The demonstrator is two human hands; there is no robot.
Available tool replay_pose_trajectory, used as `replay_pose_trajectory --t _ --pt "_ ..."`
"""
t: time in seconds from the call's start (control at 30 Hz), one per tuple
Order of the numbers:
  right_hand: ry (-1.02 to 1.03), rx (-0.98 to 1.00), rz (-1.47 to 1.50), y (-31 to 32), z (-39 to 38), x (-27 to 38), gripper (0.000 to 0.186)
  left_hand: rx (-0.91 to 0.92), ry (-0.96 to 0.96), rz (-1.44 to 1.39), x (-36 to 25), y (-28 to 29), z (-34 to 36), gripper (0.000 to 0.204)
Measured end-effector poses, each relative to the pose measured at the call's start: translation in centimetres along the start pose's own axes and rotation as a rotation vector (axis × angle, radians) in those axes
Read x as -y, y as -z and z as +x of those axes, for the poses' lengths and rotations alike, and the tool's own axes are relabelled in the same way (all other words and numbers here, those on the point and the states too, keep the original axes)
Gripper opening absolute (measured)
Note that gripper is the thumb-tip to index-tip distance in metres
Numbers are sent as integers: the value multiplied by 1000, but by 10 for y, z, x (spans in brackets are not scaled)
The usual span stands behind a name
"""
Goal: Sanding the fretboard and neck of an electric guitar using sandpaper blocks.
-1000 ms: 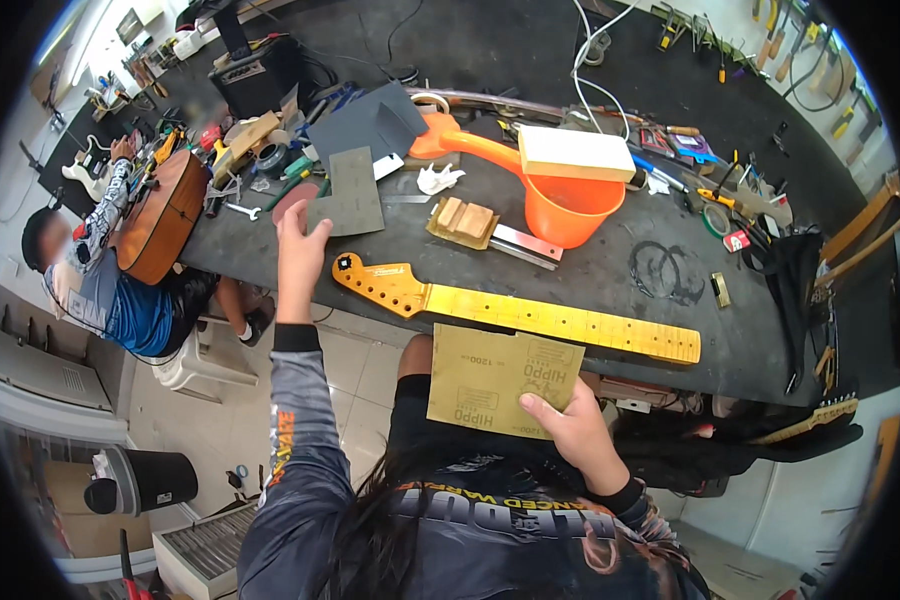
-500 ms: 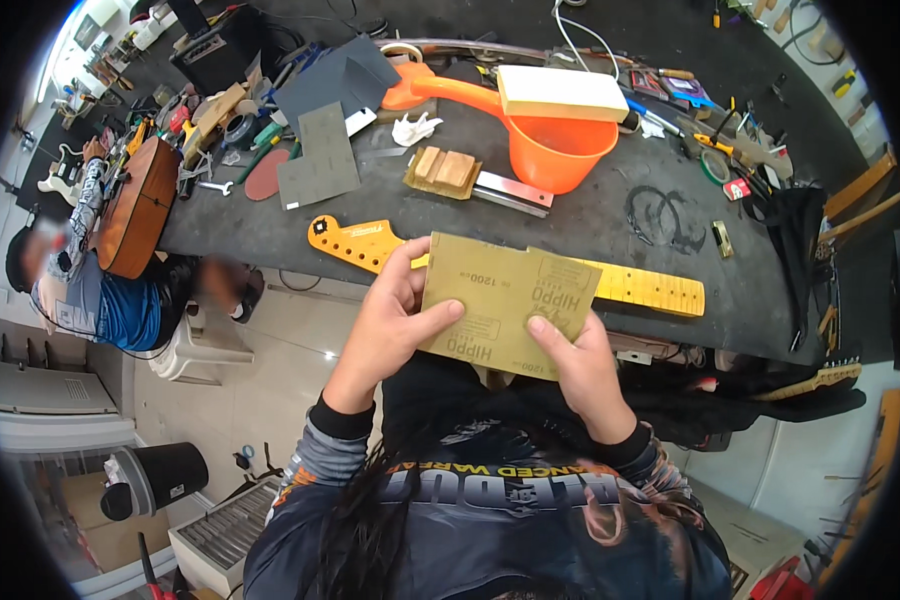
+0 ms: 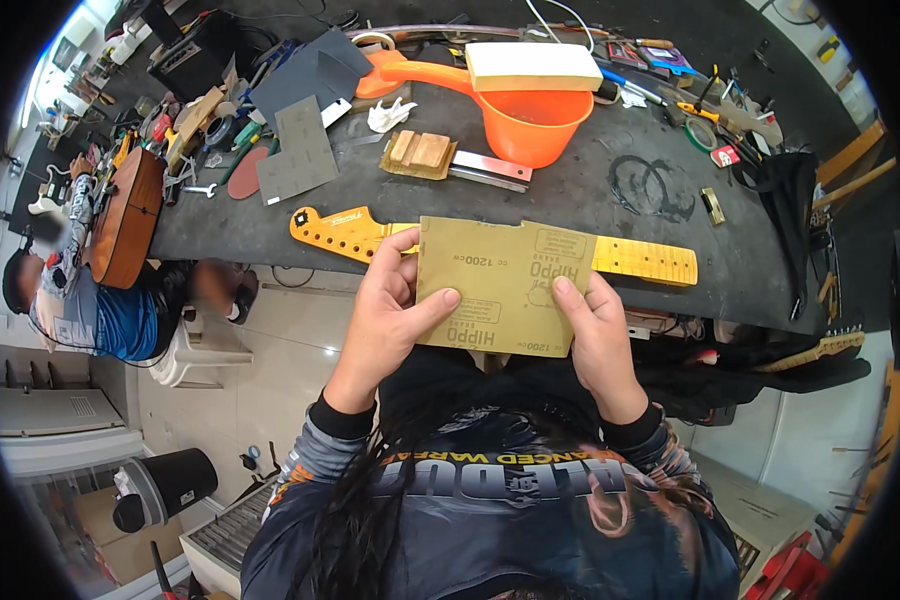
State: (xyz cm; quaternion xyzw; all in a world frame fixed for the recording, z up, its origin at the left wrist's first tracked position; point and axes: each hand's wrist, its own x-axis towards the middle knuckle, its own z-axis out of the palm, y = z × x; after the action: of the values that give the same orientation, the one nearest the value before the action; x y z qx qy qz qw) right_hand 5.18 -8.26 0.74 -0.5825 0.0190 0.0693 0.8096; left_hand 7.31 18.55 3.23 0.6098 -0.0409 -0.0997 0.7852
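Note:
A rectangular sheet of olive-tan sandpaper, printed side up, is held flat between my two hands in front of my body. My left hand grips its left edge, thumb on top and fingers beneath. On the opposite edge my right hand pinches it the same way. Behind the sheet, near the bench's front edge, lies a yellow guitar neck; the sandpaper hides its middle. Farther back, a wooden block sits on a piece of sandpaper beside a metal straightedge bar.
An orange dipper bears a pale rectangular block across its rim. Dark sandpaper sheets, a crumpled white tissue and coiled black strings lie on the dark bench. At left, a seated person holds a brown acoustic guitar.
The sandpaper sheet has turned slightly and sits more level in my hands, which keep their hold. The bench scene has shifted a little left and up in view.

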Motion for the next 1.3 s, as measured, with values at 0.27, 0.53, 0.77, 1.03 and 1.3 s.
replay_pose_trajectory --t 0.27,0.53,0.77,1.03,1.3 --pt "-5 61 -212 10 -5 0 35 -1 -13 59 11 -10 -3 76" --pt "-19 15 -154 10 -13 -8 32 -30 -27 -42 18 -7 -11 81" --pt "-1 -15 -189 10 -2 -9 32 -88 -58 -31 23 8 -19 80" --pt "-1 152 -146 0 -11 -12 38 -141 -122 32 19 16 -23 75" --pt "76 -8 -57 0 -5 -16 40 -107 -94 -1 29 5 -12 78"
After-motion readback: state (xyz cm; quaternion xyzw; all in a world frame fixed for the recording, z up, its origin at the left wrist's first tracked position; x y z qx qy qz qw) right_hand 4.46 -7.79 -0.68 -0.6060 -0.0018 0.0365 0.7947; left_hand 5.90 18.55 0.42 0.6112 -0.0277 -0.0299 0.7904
